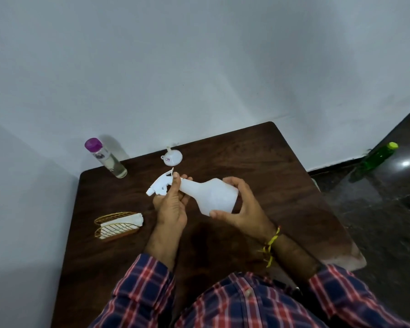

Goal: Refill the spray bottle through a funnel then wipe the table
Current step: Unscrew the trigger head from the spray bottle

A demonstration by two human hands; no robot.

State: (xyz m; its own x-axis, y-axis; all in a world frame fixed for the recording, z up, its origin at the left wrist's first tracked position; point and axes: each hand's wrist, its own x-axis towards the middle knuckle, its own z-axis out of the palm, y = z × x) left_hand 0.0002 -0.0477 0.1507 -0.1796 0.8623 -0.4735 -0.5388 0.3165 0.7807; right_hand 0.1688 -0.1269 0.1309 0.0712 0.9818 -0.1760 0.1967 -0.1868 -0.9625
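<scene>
Head view: I hold the spray bottle (208, 194) tilted above the dark wood counter (258, 166), left hand (169, 209) fingers pinching its neck, right hand (240, 209) fingers curled round its base. Beyond, funnel (172, 157); water bottle (105, 157) at the far-left corner beside the wall (175, 67). Dark floor (376, 209) lies right.

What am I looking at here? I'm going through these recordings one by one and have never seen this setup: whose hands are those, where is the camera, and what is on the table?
There is no machine: a person wears one wide-angle camera on the head, looking down at their own hands. The left hand grips the neck of a white spray bottle just behind its trigger head, and the right hand holds the bottle's base, so the bottle lies sideways above the dark wooden table. On the table lie a small white funnel, a clear bottle with a purple cap and a gold wire holder with white napkins. A green bottle stands on the floor to the right.
</scene>
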